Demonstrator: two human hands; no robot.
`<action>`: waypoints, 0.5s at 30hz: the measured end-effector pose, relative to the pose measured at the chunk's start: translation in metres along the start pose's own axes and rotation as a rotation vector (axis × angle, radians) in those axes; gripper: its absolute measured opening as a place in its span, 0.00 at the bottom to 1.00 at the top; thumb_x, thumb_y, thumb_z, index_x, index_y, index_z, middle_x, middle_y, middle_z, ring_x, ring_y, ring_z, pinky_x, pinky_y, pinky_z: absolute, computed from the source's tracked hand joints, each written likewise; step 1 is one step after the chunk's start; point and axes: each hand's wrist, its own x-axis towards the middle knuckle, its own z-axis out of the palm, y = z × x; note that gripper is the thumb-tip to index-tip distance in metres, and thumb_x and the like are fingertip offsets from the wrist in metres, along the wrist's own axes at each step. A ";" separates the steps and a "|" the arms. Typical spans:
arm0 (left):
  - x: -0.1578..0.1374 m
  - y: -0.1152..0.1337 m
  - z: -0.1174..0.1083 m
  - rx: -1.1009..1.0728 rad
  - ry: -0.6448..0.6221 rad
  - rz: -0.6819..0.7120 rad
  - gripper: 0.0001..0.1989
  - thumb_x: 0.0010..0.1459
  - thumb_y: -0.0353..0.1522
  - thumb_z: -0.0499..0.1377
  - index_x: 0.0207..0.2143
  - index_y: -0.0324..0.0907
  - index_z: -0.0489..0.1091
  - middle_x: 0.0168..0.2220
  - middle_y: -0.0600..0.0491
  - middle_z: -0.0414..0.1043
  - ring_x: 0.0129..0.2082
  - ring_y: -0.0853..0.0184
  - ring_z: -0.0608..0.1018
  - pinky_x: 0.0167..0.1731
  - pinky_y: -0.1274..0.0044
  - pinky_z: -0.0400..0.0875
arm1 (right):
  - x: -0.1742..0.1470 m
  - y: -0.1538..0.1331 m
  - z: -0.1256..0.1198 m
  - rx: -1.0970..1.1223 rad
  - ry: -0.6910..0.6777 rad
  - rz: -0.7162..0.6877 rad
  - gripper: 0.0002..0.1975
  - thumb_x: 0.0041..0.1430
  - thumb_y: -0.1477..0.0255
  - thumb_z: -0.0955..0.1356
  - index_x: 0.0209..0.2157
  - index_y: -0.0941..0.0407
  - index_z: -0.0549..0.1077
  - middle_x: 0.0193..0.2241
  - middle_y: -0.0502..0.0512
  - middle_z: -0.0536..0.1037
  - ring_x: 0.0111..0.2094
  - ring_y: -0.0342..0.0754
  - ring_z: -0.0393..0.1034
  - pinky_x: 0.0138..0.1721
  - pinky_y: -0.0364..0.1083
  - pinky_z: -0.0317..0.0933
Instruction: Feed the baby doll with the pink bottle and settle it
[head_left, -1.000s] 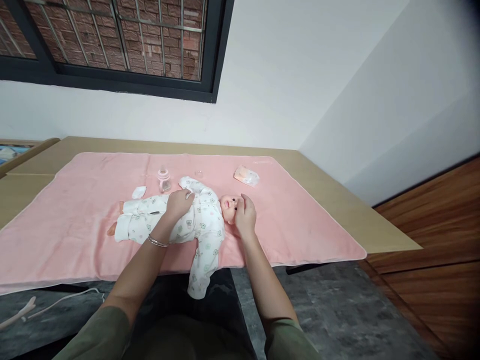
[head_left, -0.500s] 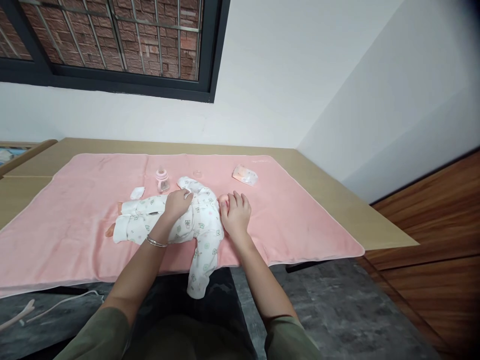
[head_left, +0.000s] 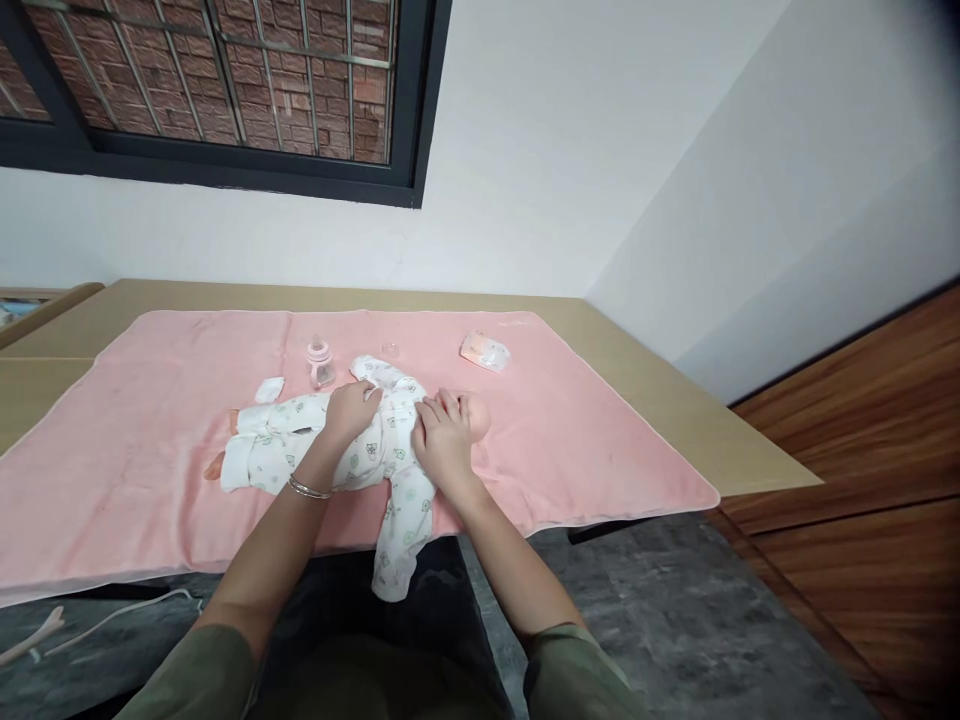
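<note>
A baby doll (head_left: 285, 445) in a white printed sleepsuit lies on its back on a pink blanket (head_left: 150, 400), head to the right. One empty sleeve hangs over the table's front edge. My left hand (head_left: 351, 408) rests on the doll's chest, fingers bent on the cloth. My right hand (head_left: 442, 440) lies on the suit's collar and shoulder, covering most of the doll's face; only the top of the head (head_left: 478, 418) shows. Whether either hand pinches the fabric cannot be seen.
A small pink baby bottle (head_left: 319, 360) stands behind the doll, a white sock (head_left: 268, 389) to its left, a clear cap (head_left: 389, 349) and a wrapped pack (head_left: 484, 351) farther right. The blanket covers a wooden table (head_left: 675, 400). White cords (head_left: 90, 625) lie on the grey floor.
My right hand has slid left from beside the doll's head onto its face and collar. My left hand stays on the chest. The view has shifted slightly.
</note>
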 end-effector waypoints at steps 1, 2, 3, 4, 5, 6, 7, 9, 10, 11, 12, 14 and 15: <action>0.000 0.000 0.000 0.002 0.001 0.005 0.19 0.65 0.40 0.51 0.43 0.43 0.79 0.45 0.47 0.81 0.47 0.56 0.79 0.46 0.71 0.68 | -0.003 -0.002 -0.001 0.021 0.023 -0.040 0.16 0.62 0.75 0.63 0.49 0.56 0.75 0.53 0.56 0.77 0.60 0.59 0.65 0.69 0.67 0.46; 0.000 0.000 0.000 0.004 0.002 0.008 0.19 0.65 0.40 0.51 0.43 0.43 0.79 0.45 0.47 0.82 0.47 0.56 0.79 0.46 0.71 0.68 | -0.006 -0.003 -0.001 0.046 0.055 -0.091 0.15 0.62 0.75 0.63 0.47 0.55 0.76 0.53 0.56 0.78 0.58 0.56 0.69 0.69 0.65 0.49; 0.000 0.000 0.001 0.006 0.002 0.011 0.19 0.65 0.40 0.51 0.43 0.43 0.79 0.45 0.47 0.82 0.47 0.56 0.79 0.46 0.71 0.68 | -0.009 -0.003 -0.001 0.080 0.096 -0.147 0.14 0.62 0.76 0.63 0.45 0.55 0.77 0.52 0.55 0.78 0.56 0.54 0.71 0.68 0.62 0.54; 0.000 0.000 0.001 0.007 0.002 0.011 0.19 0.65 0.40 0.51 0.43 0.43 0.79 0.45 0.47 0.82 0.47 0.57 0.79 0.46 0.71 0.68 | -0.011 -0.002 -0.001 0.121 0.146 -0.197 0.13 0.61 0.77 0.64 0.43 0.56 0.77 0.50 0.54 0.79 0.55 0.53 0.72 0.65 0.59 0.60; 0.000 0.000 0.001 0.009 0.001 0.010 0.19 0.65 0.40 0.51 0.43 0.43 0.79 0.45 0.47 0.82 0.47 0.57 0.79 0.46 0.71 0.68 | -0.012 0.000 -0.002 0.168 0.204 -0.231 0.12 0.60 0.78 0.64 0.41 0.56 0.77 0.47 0.54 0.81 0.53 0.51 0.74 0.60 0.54 0.66; 0.001 -0.001 0.001 0.010 0.001 0.008 0.19 0.65 0.40 0.51 0.43 0.43 0.79 0.45 0.47 0.82 0.47 0.57 0.79 0.46 0.71 0.68 | -0.012 0.004 -0.002 0.215 0.267 -0.244 0.12 0.60 0.79 0.64 0.40 0.56 0.77 0.42 0.53 0.82 0.48 0.49 0.76 0.53 0.50 0.70; 0.001 -0.001 0.001 0.012 -0.001 0.006 0.19 0.65 0.40 0.51 0.43 0.43 0.79 0.45 0.47 0.82 0.47 0.57 0.79 0.46 0.71 0.68 | -0.012 0.007 -0.004 0.253 0.326 -0.233 0.12 0.60 0.79 0.63 0.40 0.57 0.77 0.38 0.52 0.82 0.42 0.47 0.77 0.45 0.47 0.73; 0.001 -0.001 0.002 0.015 -0.005 0.004 0.19 0.65 0.40 0.51 0.43 0.43 0.79 0.45 0.47 0.82 0.47 0.57 0.79 0.45 0.71 0.69 | -0.008 0.016 -0.007 0.275 0.405 -0.170 0.13 0.60 0.79 0.62 0.38 0.56 0.77 0.32 0.52 0.81 0.34 0.45 0.77 0.36 0.45 0.71; 0.001 -0.002 0.001 0.015 -0.007 0.004 0.19 0.65 0.41 0.51 0.43 0.43 0.79 0.45 0.47 0.82 0.46 0.57 0.79 0.45 0.71 0.69 | -0.005 0.020 -0.010 0.262 0.407 -0.136 0.13 0.61 0.78 0.61 0.36 0.56 0.77 0.31 0.53 0.81 0.34 0.45 0.76 0.38 0.46 0.71; 0.001 -0.002 0.001 0.016 -0.008 0.005 0.19 0.65 0.41 0.51 0.43 0.43 0.79 0.45 0.47 0.82 0.46 0.57 0.79 0.45 0.72 0.69 | -0.002 0.024 -0.013 0.240 0.380 -0.105 0.13 0.61 0.77 0.61 0.35 0.55 0.77 0.32 0.53 0.81 0.37 0.46 0.77 0.42 0.48 0.72; 0.001 -0.002 0.001 0.016 -0.008 0.006 0.19 0.65 0.41 0.51 0.43 0.43 0.79 0.45 0.47 0.82 0.46 0.57 0.79 0.45 0.72 0.69 | 0.001 0.028 -0.016 0.213 0.325 -0.075 0.14 0.62 0.75 0.60 0.34 0.55 0.77 0.35 0.53 0.82 0.42 0.48 0.77 0.50 0.50 0.70; 0.000 -0.002 0.001 0.016 -0.009 0.007 0.19 0.65 0.41 0.51 0.43 0.43 0.79 0.45 0.47 0.81 0.46 0.57 0.79 0.45 0.72 0.69 | 0.005 0.036 -0.020 0.165 0.179 -0.012 0.14 0.64 0.71 0.61 0.38 0.55 0.78 0.43 0.54 0.82 0.52 0.50 0.74 0.63 0.56 0.61; 0.000 -0.001 0.001 0.016 -0.010 0.006 0.19 0.65 0.41 0.51 0.43 0.43 0.79 0.45 0.47 0.81 0.46 0.57 0.79 0.44 0.72 0.69 | 0.006 0.040 -0.021 0.145 0.109 0.026 0.14 0.65 0.69 0.61 0.42 0.55 0.78 0.48 0.54 0.80 0.56 0.52 0.71 0.66 0.58 0.56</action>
